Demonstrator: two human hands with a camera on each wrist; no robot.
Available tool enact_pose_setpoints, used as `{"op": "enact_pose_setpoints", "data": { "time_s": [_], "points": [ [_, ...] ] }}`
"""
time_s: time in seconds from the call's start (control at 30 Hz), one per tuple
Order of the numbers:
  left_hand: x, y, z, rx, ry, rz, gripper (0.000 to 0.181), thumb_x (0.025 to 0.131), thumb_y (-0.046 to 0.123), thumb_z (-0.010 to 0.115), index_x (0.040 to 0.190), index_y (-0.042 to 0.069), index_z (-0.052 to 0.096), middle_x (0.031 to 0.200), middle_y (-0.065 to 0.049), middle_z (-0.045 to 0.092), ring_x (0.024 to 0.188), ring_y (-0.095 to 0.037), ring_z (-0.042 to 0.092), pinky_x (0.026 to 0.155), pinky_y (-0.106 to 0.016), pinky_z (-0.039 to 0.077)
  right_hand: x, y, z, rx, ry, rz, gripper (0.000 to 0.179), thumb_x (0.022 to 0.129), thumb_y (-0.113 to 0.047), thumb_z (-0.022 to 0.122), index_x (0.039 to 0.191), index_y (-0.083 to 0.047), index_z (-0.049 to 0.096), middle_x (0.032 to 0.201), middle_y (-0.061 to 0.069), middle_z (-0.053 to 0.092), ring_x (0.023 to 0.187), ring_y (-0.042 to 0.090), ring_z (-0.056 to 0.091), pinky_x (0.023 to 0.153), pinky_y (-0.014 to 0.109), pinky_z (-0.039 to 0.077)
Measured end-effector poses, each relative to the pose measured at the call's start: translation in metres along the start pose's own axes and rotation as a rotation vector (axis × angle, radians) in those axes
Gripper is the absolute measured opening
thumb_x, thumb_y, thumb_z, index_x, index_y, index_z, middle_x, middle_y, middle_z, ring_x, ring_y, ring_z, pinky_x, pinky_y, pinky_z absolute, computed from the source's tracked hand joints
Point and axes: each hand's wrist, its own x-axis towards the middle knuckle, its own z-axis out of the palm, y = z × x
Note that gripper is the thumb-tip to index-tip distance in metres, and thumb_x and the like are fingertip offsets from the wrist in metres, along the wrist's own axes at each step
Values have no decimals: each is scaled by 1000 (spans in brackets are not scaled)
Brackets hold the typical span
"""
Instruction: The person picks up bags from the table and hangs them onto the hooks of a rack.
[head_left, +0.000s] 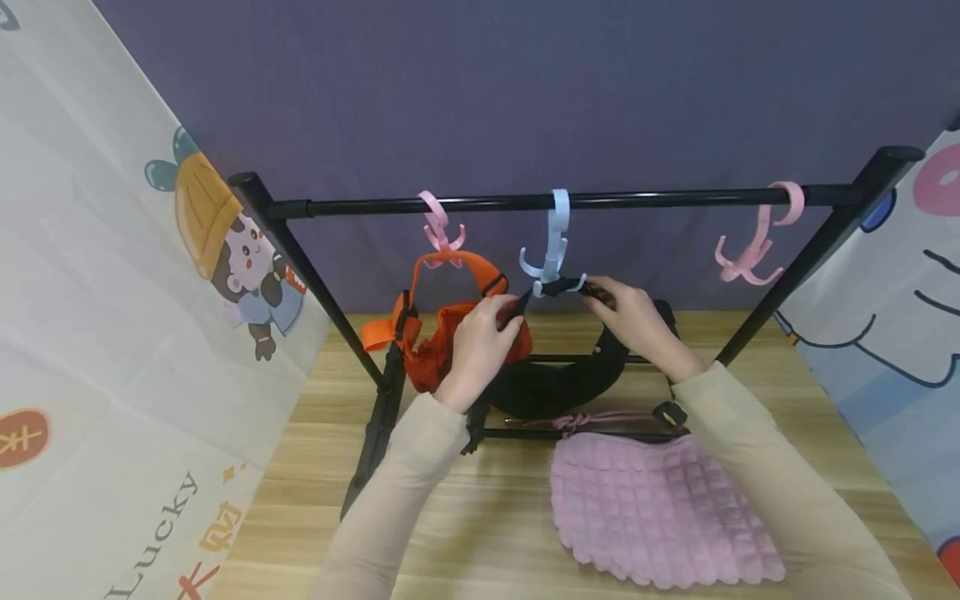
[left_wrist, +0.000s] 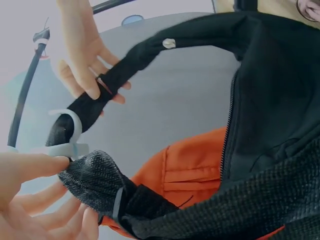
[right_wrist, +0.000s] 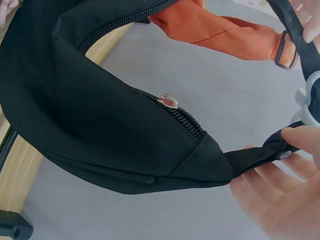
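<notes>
While the left hand (head_left: 480,346) and right hand (head_left: 636,321) pinch the black strap (head_left: 561,287), the orange bag (head_left: 431,358) is partly hidden.

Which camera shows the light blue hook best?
The head view, showing the light blue hook from top to prongs. The left wrist view shows only part of it, at the black strap; the right wrist view, only a piece at the right edge.

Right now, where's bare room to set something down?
Bare table: between left sleeve and pink bag, and between right sleeve and right-hand printed cloth. Crowded: around the blue hook, where left hand and right hand hold the black strap, orange bag close by.
</notes>
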Motion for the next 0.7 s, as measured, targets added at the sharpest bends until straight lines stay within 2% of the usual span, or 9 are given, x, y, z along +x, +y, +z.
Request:
{"op": "enact_pose_setpoints", "data": {
  "time_s": [0.17,0.3,0.47,0.63,0.7],
  "points": [
    [-7,3,-4,-46,-4,-38,29,81,18,63,108,10,61,90,-5,59,70,-16,55,65,-32,43,-2,1,-1,1,-9,11,37,91,-15,49,125,0,46,107,24,57,88,34,60,74,46,45],
    [-13,5,-6,-78,41,-49,30,79,16,65,109,10,60,94,-7,58,76,-19,55,69,-32,43,-4,1,-2,9,-9,7,37,91,-15,49,125,0,46,108,23,57,88,33,60,74,45,46],
    [-23,8,-7,-112,165,-19,30,78,13,65,108,10,60,101,-8,56,89,-22,51,75,-34,41,-7,2,-3,15,15,-21,36,90,-14,50,124,0,47,110,22,56,89,34,59,74,45,46],
    [-39,12,-4,-249,306,56,27,77,5,63,105,6,60,107,-9,53,99,-23,48,83,-34,38,-12,9,-4,7,67,-64,33,89,-10,51,120,1,50,111,22,57,92,34,58,76,45,46],
    [-47,15,0,-302,336,86,26,77,2,63,103,5,60,108,-8,53,101,-22,48,84,-33,38,-14,12,-5,10,79,-69,33,89,-9,52,119,2,50,110,23,57,93,35,58,77,44,46]
  ]
}}
